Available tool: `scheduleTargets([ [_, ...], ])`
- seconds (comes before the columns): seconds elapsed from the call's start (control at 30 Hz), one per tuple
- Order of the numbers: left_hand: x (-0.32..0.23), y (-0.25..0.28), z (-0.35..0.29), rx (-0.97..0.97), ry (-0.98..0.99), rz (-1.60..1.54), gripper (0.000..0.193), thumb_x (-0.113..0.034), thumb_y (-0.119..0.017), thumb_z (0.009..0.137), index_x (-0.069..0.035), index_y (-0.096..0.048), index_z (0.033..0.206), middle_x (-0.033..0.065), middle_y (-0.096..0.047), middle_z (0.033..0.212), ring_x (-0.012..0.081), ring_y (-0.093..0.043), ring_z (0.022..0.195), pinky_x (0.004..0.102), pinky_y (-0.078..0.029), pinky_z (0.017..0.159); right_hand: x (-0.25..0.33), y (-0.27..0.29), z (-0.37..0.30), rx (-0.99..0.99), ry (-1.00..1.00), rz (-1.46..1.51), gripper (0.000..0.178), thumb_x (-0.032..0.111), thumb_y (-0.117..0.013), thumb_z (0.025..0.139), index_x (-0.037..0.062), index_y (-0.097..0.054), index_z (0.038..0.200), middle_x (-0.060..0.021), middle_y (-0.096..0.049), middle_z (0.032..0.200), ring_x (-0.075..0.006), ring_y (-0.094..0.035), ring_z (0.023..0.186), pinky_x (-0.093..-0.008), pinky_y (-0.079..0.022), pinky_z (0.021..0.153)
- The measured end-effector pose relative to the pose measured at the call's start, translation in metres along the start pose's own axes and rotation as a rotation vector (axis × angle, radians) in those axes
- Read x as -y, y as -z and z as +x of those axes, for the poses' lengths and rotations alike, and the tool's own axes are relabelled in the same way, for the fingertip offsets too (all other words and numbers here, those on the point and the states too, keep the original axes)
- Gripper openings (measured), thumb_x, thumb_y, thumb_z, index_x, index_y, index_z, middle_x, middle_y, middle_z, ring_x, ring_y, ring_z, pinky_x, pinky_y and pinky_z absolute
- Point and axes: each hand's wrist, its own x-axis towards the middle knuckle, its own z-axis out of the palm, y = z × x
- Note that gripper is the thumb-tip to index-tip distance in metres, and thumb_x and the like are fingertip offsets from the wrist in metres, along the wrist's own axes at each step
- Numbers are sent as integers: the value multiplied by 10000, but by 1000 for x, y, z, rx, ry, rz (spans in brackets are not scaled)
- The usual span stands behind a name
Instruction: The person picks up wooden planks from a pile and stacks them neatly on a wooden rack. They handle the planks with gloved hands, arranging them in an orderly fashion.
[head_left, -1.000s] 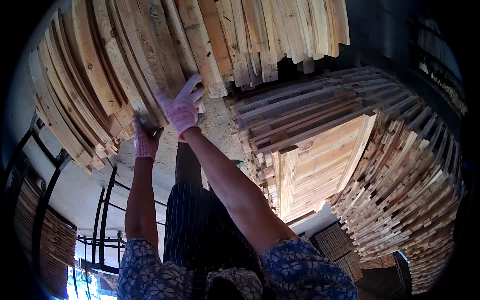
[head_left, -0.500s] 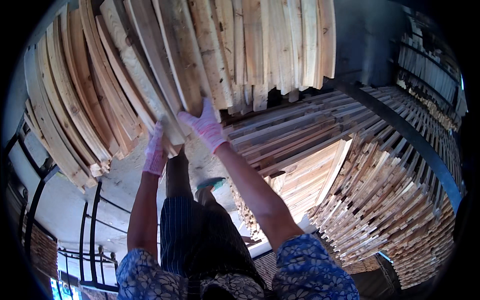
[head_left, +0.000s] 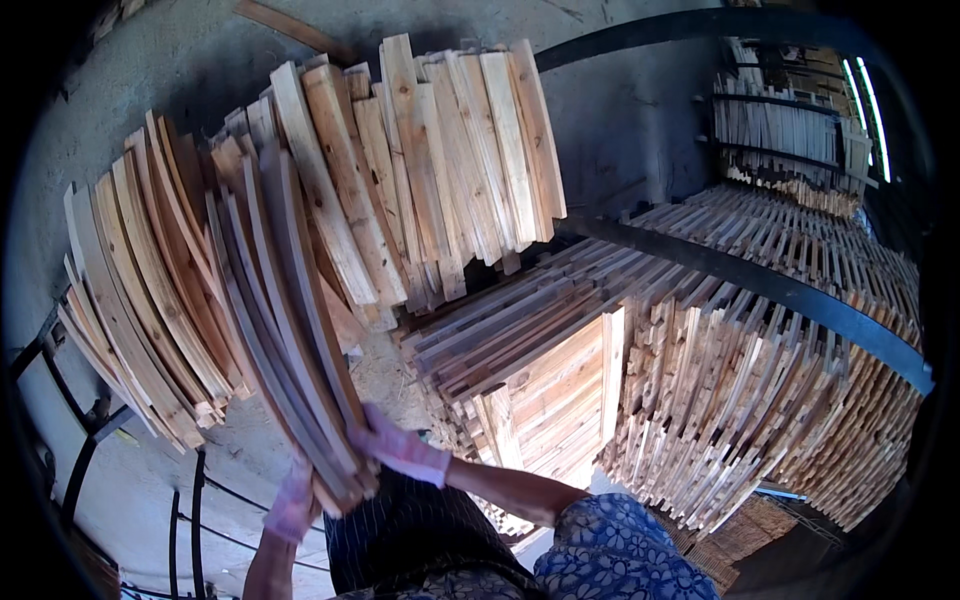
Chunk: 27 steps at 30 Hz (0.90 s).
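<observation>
A bundle of several long wooden boards (head_left: 290,310) is held between my two hands at its near end. My left hand (head_left: 292,500), in a pink-and-white glove, closes on the bundle's left side. On the opposite side my right hand (head_left: 400,450), gloved alike, presses with its fingers around the edge. The bundle's far end reaches over a pile of loose boards. More boards (head_left: 160,290) stand packed at its left, and a stack of pale boards (head_left: 450,160) lies beyond it to the right. Some fingertips are hidden by the wood.
Large stacks of spaced planks (head_left: 740,400) fill the right side, crossed by a dark curved metal bar (head_left: 780,290). Black metal rails (head_left: 80,430) stand at the lower left. A loose board (head_left: 290,28) lies on the concrete floor (head_left: 180,70) at the back.
The held boards have come away from the stack, closer to my body, and now show as a separate bundle. Both hands have moved down the picture with it, and the view has shifted.
</observation>
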Motion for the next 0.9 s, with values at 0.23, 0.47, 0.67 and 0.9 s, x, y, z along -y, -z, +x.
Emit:
scheduleTargets([
  [0.23,9,63,114,-337,-271,-119,748,-585,-698,888,-99,-527,1430,90,-624,1336,215,-616,1192,372,-529,1024,50,10,100,-183,132,232,1137,594,-687,894,-17,-38,1599,-240,-299,1584,-298,-343,1448,-354,-323,1169],
  [0.47,47,35,62,-328,-355,149,703,-554,-638,953,-93,-470,1456,95,-571,1361,204,-596,1179,355,-516,1002,10,16,32,-118,274,258,1242,622,-757,809,-6,-37,1603,-271,-306,1578,-316,-342,1453,-347,-310,1179],
  [0.67,86,-27,-9,-206,-465,410,883,-572,-661,928,-66,-286,1547,137,-532,1382,216,-571,1205,367,-509,998,-13,1,-84,-235,481,408,1265,596,-808,776,42,-40,1614,-243,-313,1577,-300,-314,1463,-375,-279,1204],
  [0.9,166,-142,-62,143,-164,937,1043,-477,-785,831,-46,-194,1574,156,-607,1300,224,-602,1165,351,-521,951,-142,-28,-265,-655,514,772,940,244,-787,879,64,-190,1582,-144,-534,1396,-229,-554,1230,-348,-489,1020],
])
